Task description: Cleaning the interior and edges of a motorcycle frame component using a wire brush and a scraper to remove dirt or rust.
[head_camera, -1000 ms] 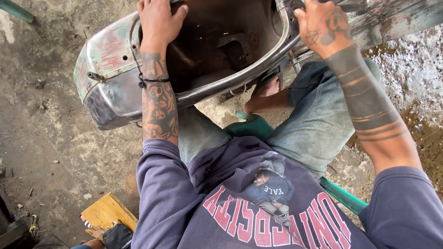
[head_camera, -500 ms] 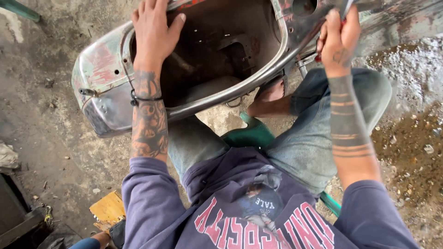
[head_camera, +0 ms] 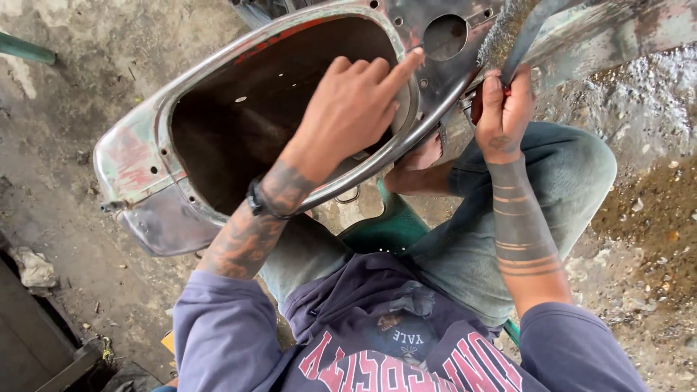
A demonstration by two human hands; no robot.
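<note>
Head: two hands [head_camera: 356, 109] [head_camera: 502, 109], one metal shell [head_camera: 145, 167].

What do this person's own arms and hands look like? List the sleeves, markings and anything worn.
Both arms wear purple sweatshirt sleeves pushed up above the elbows. The left hand is bare; its forearm is covered in dense dark tattoos, with a black band at the wrist. The right hand carries a small tattoo, and its forearm shows dark banded tattoos.

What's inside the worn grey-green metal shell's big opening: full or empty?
Empty: the worn metal shell shows only bare dark inner wall; left hand rests across its rim.
</note>
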